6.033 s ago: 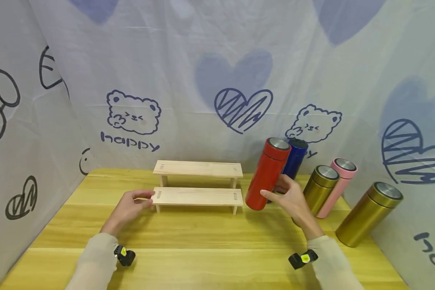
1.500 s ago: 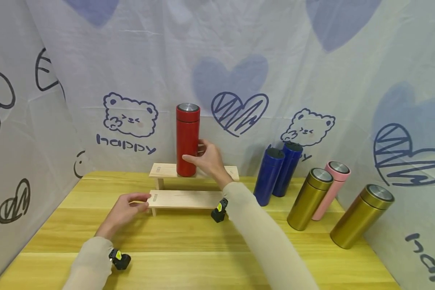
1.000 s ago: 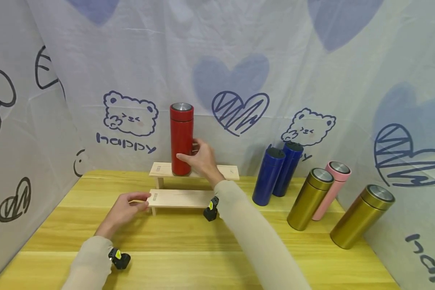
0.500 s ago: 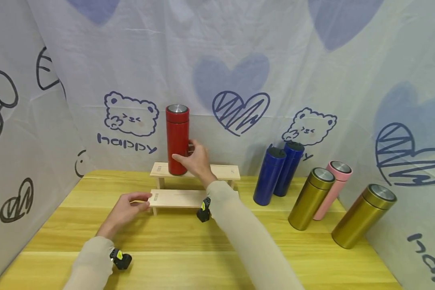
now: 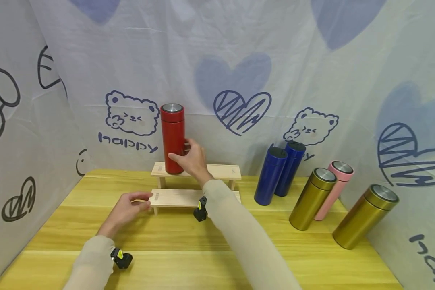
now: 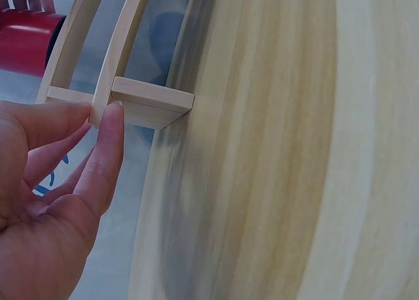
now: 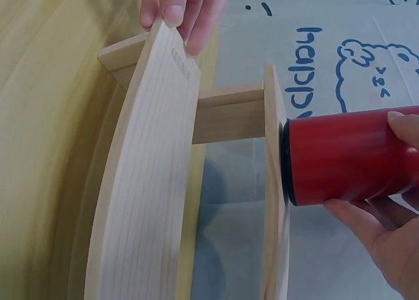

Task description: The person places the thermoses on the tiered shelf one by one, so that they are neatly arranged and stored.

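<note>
A red thermos flask (image 5: 173,135) with a silver lid top stands upright on the upper tier (image 5: 219,171) of a two-tier wooden shelf, towards its left end. My right hand (image 5: 193,161) holds the flask low on its body from the right, thumb at the front. In the right wrist view the flask's dark base (image 7: 289,162) meets the board. My left hand (image 5: 126,208) pinches the left end of the lower tier (image 5: 181,198). Thumb and fingertip lie on either side of that board in the left wrist view. My right wrist hides part of the lower tier.
Two blue flasks (image 5: 270,177) stand right of the shelf. Beyond them are a gold flask (image 5: 311,201), a pink flask (image 5: 336,189) and another gold flask (image 5: 364,219). A patterned cloth (image 5: 239,36) hangs behind the wooden table (image 5: 159,249).
Six seconds ago the red flask was right of the shelf, in my right hand. It came onto the upper tier, then shifted left along it. My left hand stayed at the lower tier's end.
</note>
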Demonstrator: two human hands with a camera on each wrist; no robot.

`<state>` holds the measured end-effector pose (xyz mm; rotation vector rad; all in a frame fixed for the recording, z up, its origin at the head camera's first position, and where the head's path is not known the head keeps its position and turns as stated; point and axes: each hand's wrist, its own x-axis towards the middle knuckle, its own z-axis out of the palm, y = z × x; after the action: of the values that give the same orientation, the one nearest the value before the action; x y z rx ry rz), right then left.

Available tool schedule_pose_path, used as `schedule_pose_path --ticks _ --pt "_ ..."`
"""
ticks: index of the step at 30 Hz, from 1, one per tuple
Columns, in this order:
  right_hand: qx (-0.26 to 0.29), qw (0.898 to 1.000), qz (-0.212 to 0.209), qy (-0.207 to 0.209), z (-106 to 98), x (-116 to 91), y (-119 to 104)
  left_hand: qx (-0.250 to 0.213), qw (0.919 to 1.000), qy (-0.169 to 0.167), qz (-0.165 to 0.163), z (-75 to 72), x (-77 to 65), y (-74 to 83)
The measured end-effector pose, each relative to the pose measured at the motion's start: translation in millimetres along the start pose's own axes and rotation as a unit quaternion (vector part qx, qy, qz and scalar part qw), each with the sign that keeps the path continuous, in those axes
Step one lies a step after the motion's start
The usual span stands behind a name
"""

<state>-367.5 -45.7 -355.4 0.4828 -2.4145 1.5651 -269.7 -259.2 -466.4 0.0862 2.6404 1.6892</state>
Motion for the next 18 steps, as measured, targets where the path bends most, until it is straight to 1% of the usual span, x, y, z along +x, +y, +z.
schedule_pose_path --ticks 6,13,18 --pt "0.001 1.0 0.0 0.002 2.9 0.5 0.5 0.0 1.0 -0.001 -0.001 0.2 -0.2 0.3" --pt "-0.007 1.0 0.01 0.0 6.4 0.5 1.4 0.008 1.0 0.002 -0.005 1.0 -0.6 -0.8" --pt "-0.005 1.0 0.006 -0.006 6.3 -0.2 -0.2 0.011 0.9999 0.002 -0.005 0.8 -0.5 -0.1"
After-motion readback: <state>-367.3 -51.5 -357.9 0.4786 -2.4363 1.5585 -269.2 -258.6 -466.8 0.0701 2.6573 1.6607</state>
